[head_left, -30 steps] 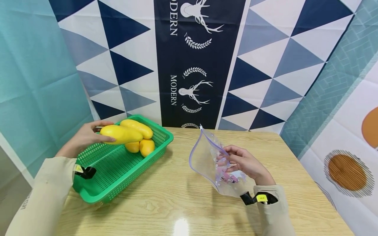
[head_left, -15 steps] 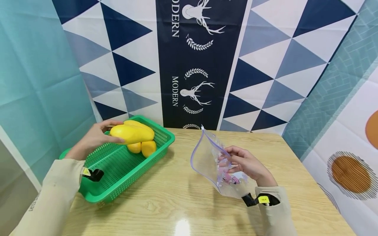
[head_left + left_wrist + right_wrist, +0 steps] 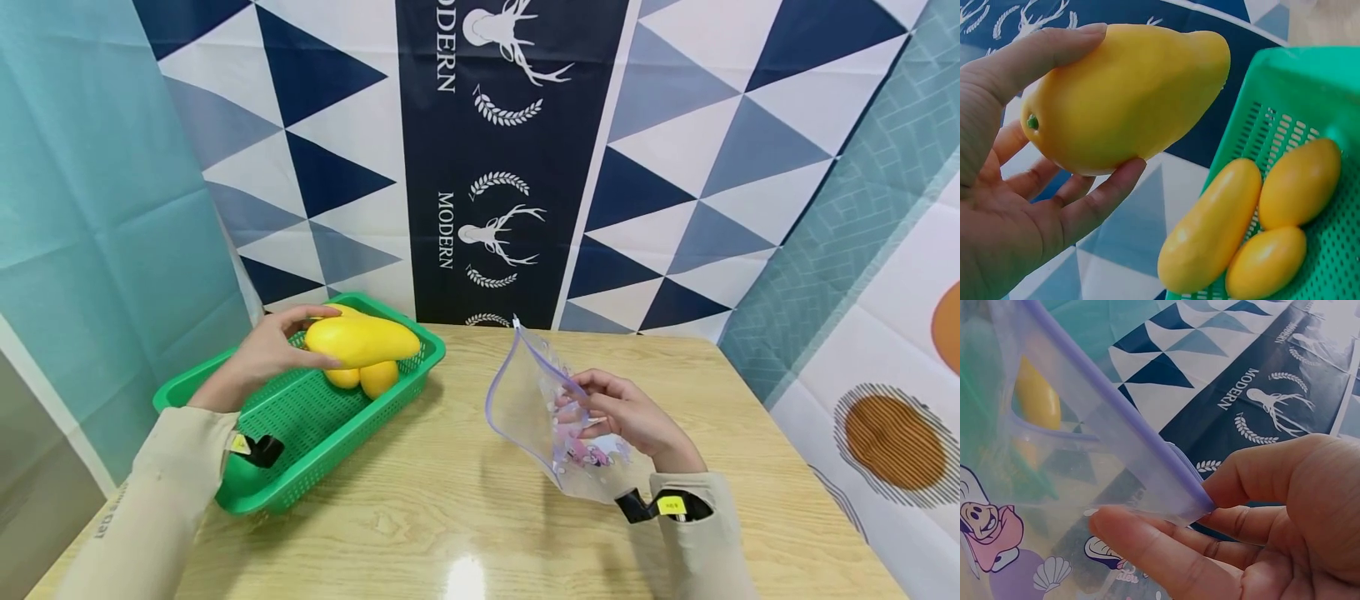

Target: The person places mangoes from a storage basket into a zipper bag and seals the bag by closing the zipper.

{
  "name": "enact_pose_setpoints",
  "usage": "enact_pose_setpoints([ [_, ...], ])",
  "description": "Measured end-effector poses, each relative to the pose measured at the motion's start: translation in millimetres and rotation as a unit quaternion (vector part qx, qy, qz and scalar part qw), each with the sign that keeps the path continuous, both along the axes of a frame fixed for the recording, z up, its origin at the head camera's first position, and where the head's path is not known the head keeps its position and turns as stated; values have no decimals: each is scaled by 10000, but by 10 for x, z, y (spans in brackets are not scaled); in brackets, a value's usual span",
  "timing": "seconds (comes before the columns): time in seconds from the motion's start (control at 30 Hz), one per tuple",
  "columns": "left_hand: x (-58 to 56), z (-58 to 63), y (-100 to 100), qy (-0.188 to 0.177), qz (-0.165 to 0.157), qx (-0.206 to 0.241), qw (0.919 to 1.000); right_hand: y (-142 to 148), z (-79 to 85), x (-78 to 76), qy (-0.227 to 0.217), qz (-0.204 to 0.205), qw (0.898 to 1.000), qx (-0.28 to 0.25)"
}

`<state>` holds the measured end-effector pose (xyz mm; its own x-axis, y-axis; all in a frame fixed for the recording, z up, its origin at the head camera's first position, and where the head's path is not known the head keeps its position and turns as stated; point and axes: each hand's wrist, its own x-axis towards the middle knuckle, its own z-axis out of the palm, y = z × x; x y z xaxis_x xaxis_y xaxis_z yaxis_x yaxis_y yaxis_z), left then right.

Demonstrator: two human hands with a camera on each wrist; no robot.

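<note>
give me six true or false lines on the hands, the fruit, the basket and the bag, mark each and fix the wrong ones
1. The left hand holds a yellow mango. True.
2. The right hand holds a clear bag by its purple edge. True.
3. The clear bag is sealed shut. False: its mouth gapes open.
4. The green basket stands on the wooden table. True.
5. The green basket is empty. False: three yellow fruits lie in it.
6. In the head view, the clear bag is to the left of the green basket. False: it is to the right.
</note>
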<state>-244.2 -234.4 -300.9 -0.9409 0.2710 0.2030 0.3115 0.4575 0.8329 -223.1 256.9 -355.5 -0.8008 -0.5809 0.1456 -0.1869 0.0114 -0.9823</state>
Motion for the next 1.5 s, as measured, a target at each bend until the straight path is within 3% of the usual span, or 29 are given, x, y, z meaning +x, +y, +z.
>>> enact_pose_setpoints([
  [0.37, 53, 13, 245, -58, -557, 580, 9967, 14, -11, 6, -29, 30, 9999, -115],
  [0.77, 95, -107, 516, 123, -1182, 962, 9882, 18, -36, 0, -64, 49, 9999, -111],
  [1.2, 148, -122, 794, 298, -1545, 1112, 9813, 27, -23, -16, 2, 24, 10000, -64],
  [1.5, 193, -107, 888, 263, -1611, 1388, 9768, -6, 6, -2, -54, -102, 9999, -15],
])
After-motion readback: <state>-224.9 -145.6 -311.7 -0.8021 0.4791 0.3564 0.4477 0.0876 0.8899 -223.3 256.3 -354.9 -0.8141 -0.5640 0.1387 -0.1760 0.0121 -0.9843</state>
